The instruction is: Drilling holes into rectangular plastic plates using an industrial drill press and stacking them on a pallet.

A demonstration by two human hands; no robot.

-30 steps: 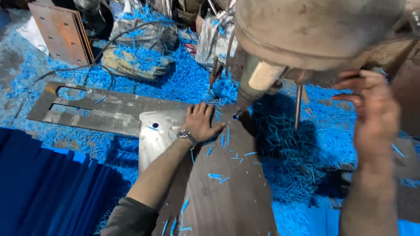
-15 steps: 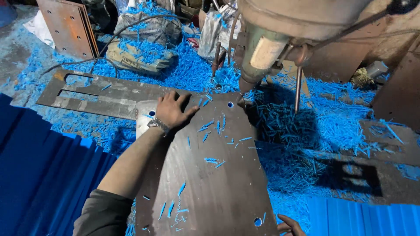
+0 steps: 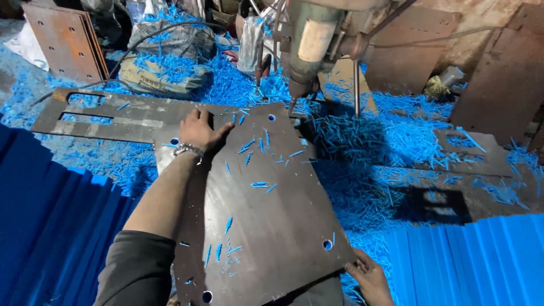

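The left hand [image 3: 201,129] lies flat and spread on the far left part of the large dark steel plate with drilled round holes [image 3: 255,204], fingers released rather than clenched, the palm pressing down on the metal; a silvery bracelet [image 3: 187,149] sits at its wrist, and the dark sleeve [image 3: 139,269] runs back along the plate's left edge. The right hand [image 3: 369,277] is at the plate's near right corner, its fingers curled around the edge in a grasp, just beside one of the corner holes. Judging by this, one hand weighs the sheet down while the other steers it from the opposite corner — a hold that would keep a broad, heavy plate from swinging. The plate itself lies flat, its far edge reaching under the grey-green drill head with its downward bit [image 3: 303,51], whose tip hangs just above the plate's far right corner near a hole there. Scattered over the plate's face are small blue shavings [image 3: 260,184], and beyond the plate on every side these lie in thick drifts. Left of the plate, and partly under it, is a long flat steel cut-out piece with rectangular openings [image 3: 113,116]. Further off behind that stands a stack of rusty brown drilled plates [image 3: 65,39], with a sack heaped with blue chips [image 3: 164,71] nearer the drill. Right of the plate lie dark offcuts [image 3: 464,147] — half buried in shavings.
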